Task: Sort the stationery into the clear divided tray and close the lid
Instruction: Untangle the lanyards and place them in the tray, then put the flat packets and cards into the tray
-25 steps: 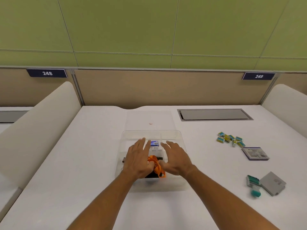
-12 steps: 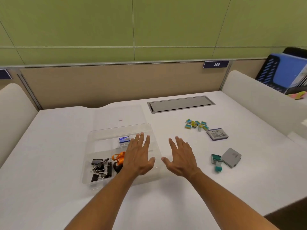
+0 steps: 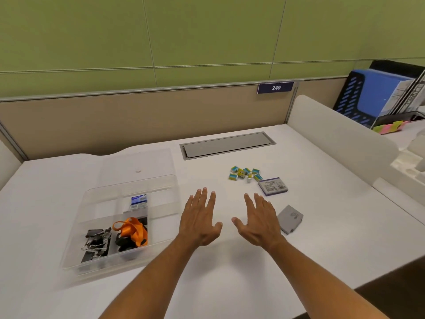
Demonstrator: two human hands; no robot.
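Clear divided tray [image 3: 161, 203], left on desk [image 3: 322, 226]: binder clips [image 3: 96, 242], orange strap [image 3: 132, 230] in. Staple boxes [image 3: 246, 174], purple box [image 3: 273, 186], grey case [image 3: 289, 218] outstanding; lid [image 3: 138, 164] off. Left hand [image 3: 200, 223], right hand [image 3: 259, 223]: each grip open, empty

Both bare forearms reach forward from the near edge, converging slightly toward the middle. The left hand [image 3: 199, 221] is flat, palm down, fingers spread and straight, thumb pointing right. The right hand [image 3: 258, 221] mirrors it just beside, fingers splayed, thumb pointing left. Neither hand holds anything.
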